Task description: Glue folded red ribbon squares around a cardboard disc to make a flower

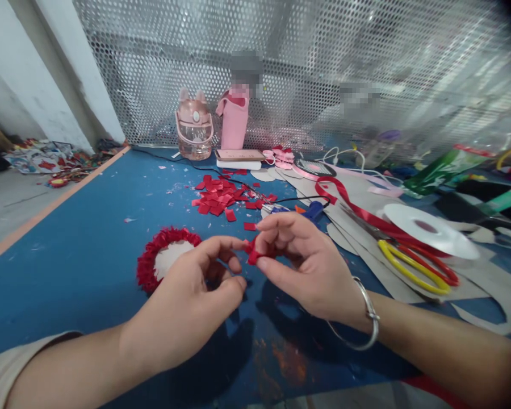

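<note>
My right hand [313, 264], with a silver bangle at the wrist, pinches a small folded piece of red ribbon [252, 251] between thumb and fingers. Facing it, my left hand [191, 298] has thumb and index finger apart. The left index fingertip reaches the edge of the ribbon piece; whether it presses on it I cannot tell. Partly behind my left hand lies a round white disc [170, 258] edged with a ruffled red border [147, 267]. Beyond both hands is a loose pile of cut red ribbon squares [217, 195] on the blue table [89, 227].
At the right, yellow-and-red-handled scissors [413, 270] and a white ribbon spool [430, 230] rest on grey card sheets [344, 236]. A blue tool [315, 210] with a black cord lies behind my right hand. A clear bottle [195, 128] and a phone [241, 155] stand along the mesh screen.
</note>
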Action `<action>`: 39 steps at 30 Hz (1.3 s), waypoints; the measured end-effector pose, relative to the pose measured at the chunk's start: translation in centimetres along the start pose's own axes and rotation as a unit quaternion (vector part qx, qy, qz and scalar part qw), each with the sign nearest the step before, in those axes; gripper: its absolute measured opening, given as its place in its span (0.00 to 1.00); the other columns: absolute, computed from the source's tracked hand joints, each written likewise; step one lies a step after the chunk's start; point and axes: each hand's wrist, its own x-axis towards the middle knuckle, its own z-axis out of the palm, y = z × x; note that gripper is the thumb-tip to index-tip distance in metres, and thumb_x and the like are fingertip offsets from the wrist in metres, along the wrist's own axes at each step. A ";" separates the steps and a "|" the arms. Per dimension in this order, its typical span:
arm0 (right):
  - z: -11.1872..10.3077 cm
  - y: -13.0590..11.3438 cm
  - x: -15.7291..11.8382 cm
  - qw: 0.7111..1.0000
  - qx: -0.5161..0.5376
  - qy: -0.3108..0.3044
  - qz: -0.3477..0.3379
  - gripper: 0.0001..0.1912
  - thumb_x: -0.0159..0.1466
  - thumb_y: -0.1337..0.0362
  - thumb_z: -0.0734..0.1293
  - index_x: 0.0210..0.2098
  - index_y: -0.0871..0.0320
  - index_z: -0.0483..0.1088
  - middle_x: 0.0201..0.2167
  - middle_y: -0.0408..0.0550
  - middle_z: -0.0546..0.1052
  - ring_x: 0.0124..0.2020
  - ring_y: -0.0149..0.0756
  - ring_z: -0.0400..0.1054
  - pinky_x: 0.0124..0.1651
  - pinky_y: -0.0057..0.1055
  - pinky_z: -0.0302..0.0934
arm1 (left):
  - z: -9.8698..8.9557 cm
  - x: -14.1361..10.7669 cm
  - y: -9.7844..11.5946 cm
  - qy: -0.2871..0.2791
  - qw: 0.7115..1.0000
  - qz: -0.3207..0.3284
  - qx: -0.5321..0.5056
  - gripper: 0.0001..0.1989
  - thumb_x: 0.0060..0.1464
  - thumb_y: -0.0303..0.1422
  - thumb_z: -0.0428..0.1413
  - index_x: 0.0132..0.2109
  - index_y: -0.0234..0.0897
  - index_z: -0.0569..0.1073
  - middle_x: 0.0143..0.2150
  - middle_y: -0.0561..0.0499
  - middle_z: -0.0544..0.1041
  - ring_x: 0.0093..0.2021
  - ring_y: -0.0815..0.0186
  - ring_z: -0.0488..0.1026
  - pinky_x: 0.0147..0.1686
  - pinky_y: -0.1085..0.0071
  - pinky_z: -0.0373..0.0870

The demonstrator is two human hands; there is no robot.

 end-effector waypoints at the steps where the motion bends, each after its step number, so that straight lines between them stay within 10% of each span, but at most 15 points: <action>1: 0.1 0.0 0.1 0.999 0.028 0.003 0.030 0.17 0.58 0.76 0.66 0.46 0.56 0.64 0.31 0.39 0.71 0.29 0.23 0.68 0.33 0.21 0.67 | 0.1 0.1 -0.1 0.011 1.000 0.021 -0.016 0.20 0.53 0.32 0.58 0.53 0.43 0.67 0.38 0.55 0.72 0.30 0.70 0.68 0.24 0.78 0.68; 8: 0.8 -0.3 -0.1 0.967 0.191 -0.021 0.165 0.13 0.59 0.72 0.68 0.41 0.56 0.62 0.32 0.38 0.68 0.25 0.22 0.70 0.28 0.21 0.68 | 0.6 0.7 -0.1 0.030 0.992 0.056 -0.113 0.23 0.54 0.29 0.60 0.56 0.42 0.62 0.34 0.59 0.74 0.34 0.73 0.73 0.37 0.78 0.72; 25: 0.9 -0.2 -0.1 0.974 0.166 -0.005 0.153 0.15 0.57 0.73 0.67 0.42 0.56 0.62 0.29 0.38 0.71 0.24 0.23 0.70 0.28 0.22 0.68 | 0.5 0.8 -0.2 0.023 0.988 0.025 -0.153 0.22 0.51 0.30 0.62 0.53 0.39 0.64 0.32 0.58 0.75 0.34 0.72 0.72 0.36 0.76 0.69; 39: -1.1 -0.4 -0.4 0.992 -0.063 -0.038 -0.101 0.21 0.58 0.80 0.66 0.47 0.54 0.66 0.40 0.44 0.76 0.37 0.29 0.74 0.38 0.27 0.74 | 0.2 1.0 -0.4 -0.033 0.984 0.016 -0.176 0.20 0.54 0.30 0.62 0.52 0.40 0.66 0.32 0.57 0.75 0.33 0.72 0.69 0.35 0.76 0.67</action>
